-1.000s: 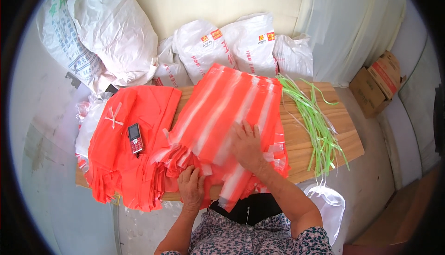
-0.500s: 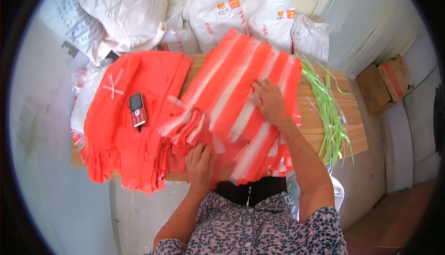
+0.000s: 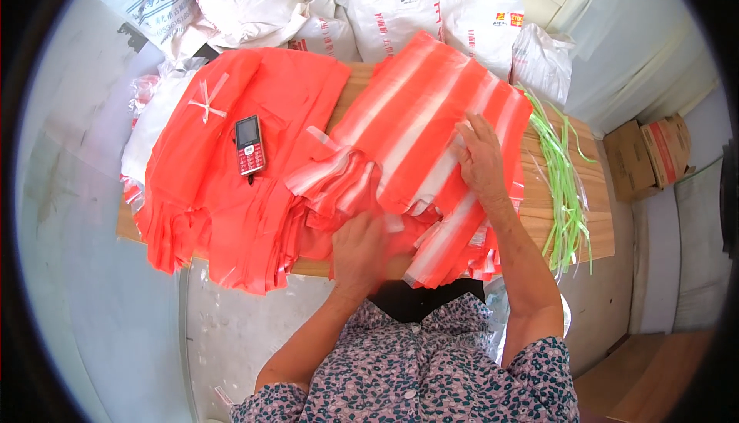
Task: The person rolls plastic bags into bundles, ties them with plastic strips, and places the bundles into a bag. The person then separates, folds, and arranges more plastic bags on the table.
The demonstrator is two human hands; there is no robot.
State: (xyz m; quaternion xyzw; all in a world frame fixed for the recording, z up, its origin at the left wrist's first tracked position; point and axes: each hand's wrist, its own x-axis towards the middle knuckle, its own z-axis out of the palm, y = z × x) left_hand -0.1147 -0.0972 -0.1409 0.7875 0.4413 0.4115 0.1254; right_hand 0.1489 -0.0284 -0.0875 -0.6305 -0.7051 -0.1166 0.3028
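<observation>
A stack of red-and-white striped plastic bags (image 3: 431,119) lies slanted on the wooden table, its gathered handle ends (image 3: 339,180) bunched at the lower left. My right hand (image 3: 483,165) rests over the right part of the stack, fingers apart and lightly bent, with nothing seen in them. At the near edge, by the handle ends, my left hand (image 3: 359,257) is curled and smeared by motion. Its fingertips and anything between them cannot be made out. Left of the stack, a thick pile of plain red plastic bags (image 3: 285,88) carries a red-and-black keypad phone (image 3: 249,147).
Green plastic strips (image 3: 562,184) lie along the right side of the wooden table (image 3: 596,215). White woven sacks (image 3: 392,11) line the back. A crossed white tie (image 3: 206,101) sits on the red pile. Cardboard boxes (image 3: 643,153) stand on the right.
The whole view has shifted, so the table contents sit further right and higher. The striped bags' lower edge, blurred before, is sharper. My right fingers are more raised; my left hand is more blurred.
</observation>
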